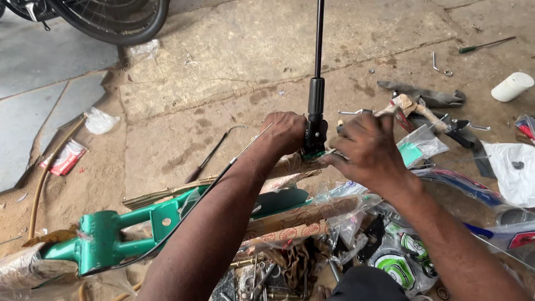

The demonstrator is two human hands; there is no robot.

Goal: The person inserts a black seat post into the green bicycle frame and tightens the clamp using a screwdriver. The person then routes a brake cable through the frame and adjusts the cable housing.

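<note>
A green bicycle frame, partly wrapped in brown paper and clear plastic, lies across the ground in front of me. A black handlebar stem stands upright at its far end, with a thin black rod rising out of the top of the picture. My left hand is closed around the base of that stem. My right hand grips the frame end just right of the stem, fingers pinched on a small metal part I cannot make out. A thin black cable runs from the stem back along my left forearm.
A bicycle wheel stands at the top left. A screwdriver lies on the concrete left of my hands. Tools, plastic bags, a white cylinder and a green-handled screwdriver are scattered right. Bagged parts and bolts lie near me.
</note>
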